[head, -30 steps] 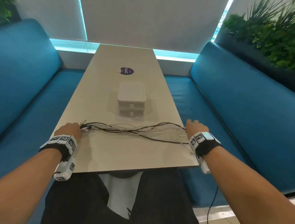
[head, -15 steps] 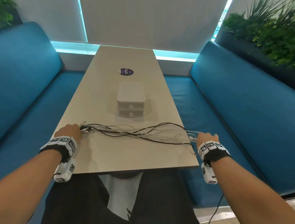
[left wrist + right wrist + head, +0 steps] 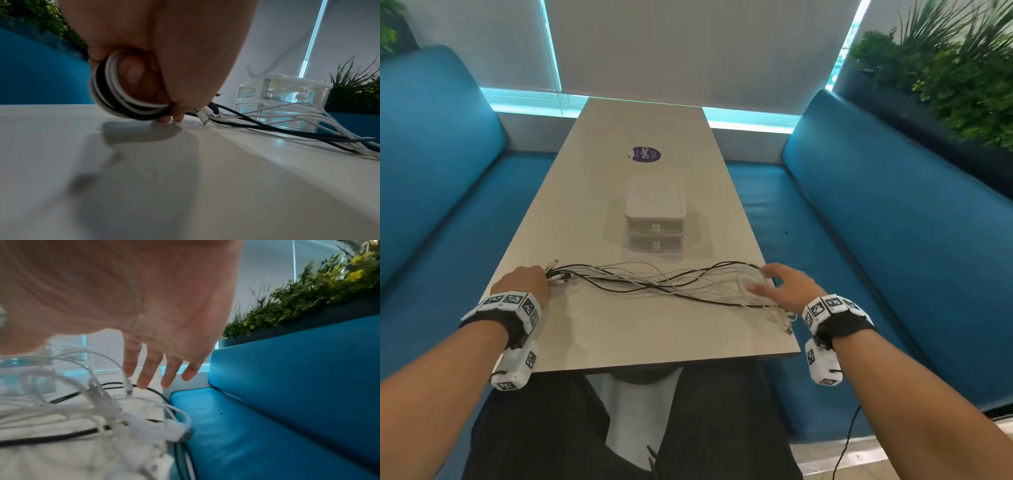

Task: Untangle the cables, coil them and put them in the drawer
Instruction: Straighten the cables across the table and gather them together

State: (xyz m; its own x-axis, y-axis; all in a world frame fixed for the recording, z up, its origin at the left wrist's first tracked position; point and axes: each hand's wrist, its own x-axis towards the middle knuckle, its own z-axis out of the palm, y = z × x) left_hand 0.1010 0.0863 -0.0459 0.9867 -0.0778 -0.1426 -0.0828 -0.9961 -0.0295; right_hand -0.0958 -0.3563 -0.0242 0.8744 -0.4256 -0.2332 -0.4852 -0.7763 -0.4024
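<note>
On the table (image 3: 640,329) the cables (image 3: 661,282) lie tangled, barely started: left hand (image 3: 525,282) clutches one looped end, right hand (image 3: 786,286) hovers spread, holding nothing; drawer (image 3: 655,245) looks closed.

A round purple sticker (image 3: 646,154) on the table (image 3: 592,329) reads "ClayG". Its smaller print is too small to read

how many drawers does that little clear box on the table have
2. The upper drawer sits just under the lid of the clear box, mid-table beyond the cables; the lower drawer is directly beneath it. Both look closed, each with a small white knob.
</note>
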